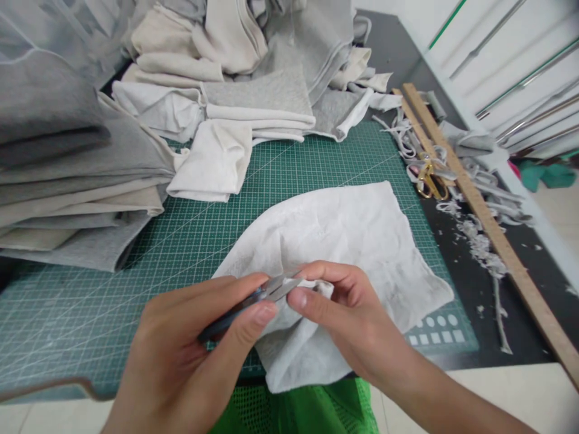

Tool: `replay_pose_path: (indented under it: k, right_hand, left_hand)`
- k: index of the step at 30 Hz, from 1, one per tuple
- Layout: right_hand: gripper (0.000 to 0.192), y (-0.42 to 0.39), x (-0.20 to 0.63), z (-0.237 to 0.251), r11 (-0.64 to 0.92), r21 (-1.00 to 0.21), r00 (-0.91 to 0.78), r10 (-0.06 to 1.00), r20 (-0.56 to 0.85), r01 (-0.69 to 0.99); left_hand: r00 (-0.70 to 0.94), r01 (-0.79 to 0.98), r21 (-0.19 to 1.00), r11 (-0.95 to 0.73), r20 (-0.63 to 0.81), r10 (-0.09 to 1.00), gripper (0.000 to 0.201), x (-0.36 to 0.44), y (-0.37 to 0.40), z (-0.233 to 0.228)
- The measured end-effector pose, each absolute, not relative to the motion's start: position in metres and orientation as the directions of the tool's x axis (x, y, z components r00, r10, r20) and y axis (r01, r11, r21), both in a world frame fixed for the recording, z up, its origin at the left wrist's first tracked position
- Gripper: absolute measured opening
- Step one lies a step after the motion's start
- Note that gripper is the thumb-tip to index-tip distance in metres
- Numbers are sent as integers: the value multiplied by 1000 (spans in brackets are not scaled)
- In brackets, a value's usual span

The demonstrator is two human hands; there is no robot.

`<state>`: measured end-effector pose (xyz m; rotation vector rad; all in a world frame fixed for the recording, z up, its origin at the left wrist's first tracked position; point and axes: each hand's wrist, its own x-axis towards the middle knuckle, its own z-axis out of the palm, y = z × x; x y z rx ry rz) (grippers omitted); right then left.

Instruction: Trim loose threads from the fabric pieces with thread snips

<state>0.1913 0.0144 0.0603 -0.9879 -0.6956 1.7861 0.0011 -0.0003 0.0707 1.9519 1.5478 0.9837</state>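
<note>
A pale grey-white fabric piece (pixel 348 223) lies over the near part of the green cutting mat (pixel 307 169), its front end hanging past the table edge. My left hand (pixel 194 337) is closed around small thread snips (pixel 266 292) with a dark handle and metal blades. The blade tips point right and meet the fabric's edge. With thumb and fingers, my right hand (pixel 348 301) pinches a gathered bit of that edge just beside the blades. Whether the blades are cutting through cloth or thread cannot be made out.
Stacks of folded grey fabric (pixel 81 175) stand at the left, and more folded cloth (pixel 262 99) lies at the back. On the right are gold-handled scissors (pixel 429 181), a long wooden ruler (pixel 488 223) and fabric scraps (pixel 482 247). Metal rods (pixel 529 120) stand beyond the table.
</note>
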Motion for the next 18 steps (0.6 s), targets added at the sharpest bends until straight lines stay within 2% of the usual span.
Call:
replay_pose_path:
  k: [3,10,18]
  right_hand:
    - [17,7,190,58,-341,-789,-139,939,-316,-511]
    - [17,0,182,52,-361,-733,-57,913,-404,-576]
    - [16,2,176,45,-358,-762,12,902,-432,-539]
  left_hand:
    - [133,598,759,-257,223,966,15,8,4,70]
    - [193,550,816,-177,82,978,19,14,6,70]
    - [173,421,907,-7,-73,982,23,10,14,52]
